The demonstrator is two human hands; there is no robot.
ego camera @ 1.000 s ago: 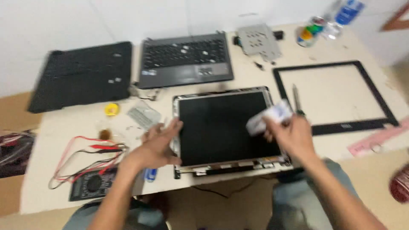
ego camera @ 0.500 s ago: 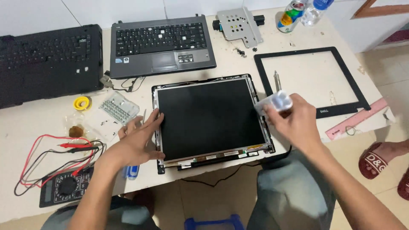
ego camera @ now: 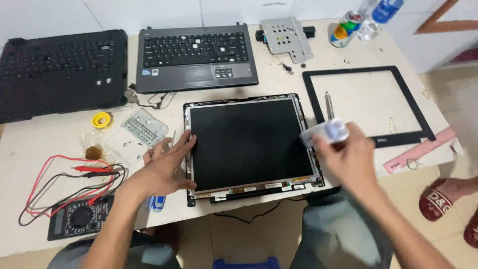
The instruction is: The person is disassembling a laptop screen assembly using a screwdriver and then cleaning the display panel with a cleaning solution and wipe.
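While the left hand [ego camera: 167,167] lies open and flat against the screen panel [ego camera: 249,142] edge, the right hand [ego camera: 348,159] grips a small whitish object [ego camera: 326,132] (blurred, unidentifiable).

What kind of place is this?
Probably an informal laptop repair bench, maybe at home. A bare screen panel lies on a pale table with its bezel off, two laptop bases sit behind, and a multimeter with leads lies at the left.

An electronics repair bench: dismantled laptops [ego camera: 196,57], multimeter [ego camera: 79,219], loose screen bezel [ego camera: 371,102].
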